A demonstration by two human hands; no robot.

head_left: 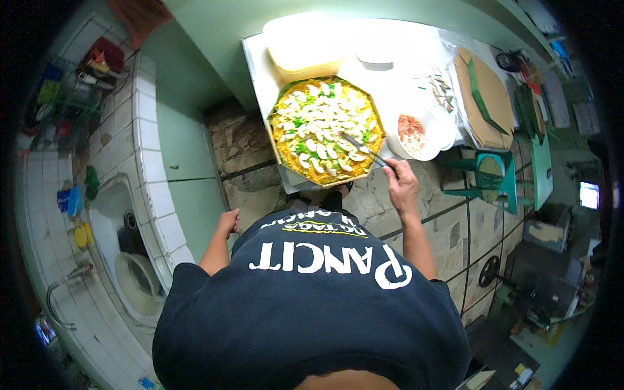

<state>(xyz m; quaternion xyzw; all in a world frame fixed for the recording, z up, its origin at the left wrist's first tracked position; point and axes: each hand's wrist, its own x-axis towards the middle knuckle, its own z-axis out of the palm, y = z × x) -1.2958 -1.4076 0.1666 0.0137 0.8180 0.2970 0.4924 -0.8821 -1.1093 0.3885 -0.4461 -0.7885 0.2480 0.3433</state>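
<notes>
In front of me, an octagonal tray (275, 148) holds yellow-orange noodles (311, 174) topped with pale egg slices (325, 117) and bits of green leaf. My right hand (403, 184) grips the handle of a slim, dark-tipped utensil (361, 145) at the tray's right side. The utensil's tip reaches over the egg slices; whether it touches them I cannot tell. Beside the tray, to the right, stands a white tub (426, 151) with reddish and pale pieces (411, 131) inside. Down by my left side, my left hand (229, 222) is closed, away from the tray, with nothing visible in it.
A pale yellow container (304, 68) stands behind the tray on the white table (257, 62). Brown cardboard (484, 97) lies at the table's right end, near a green stool (489, 174). A tiled counter with a sink (107, 214) runs along my left.
</notes>
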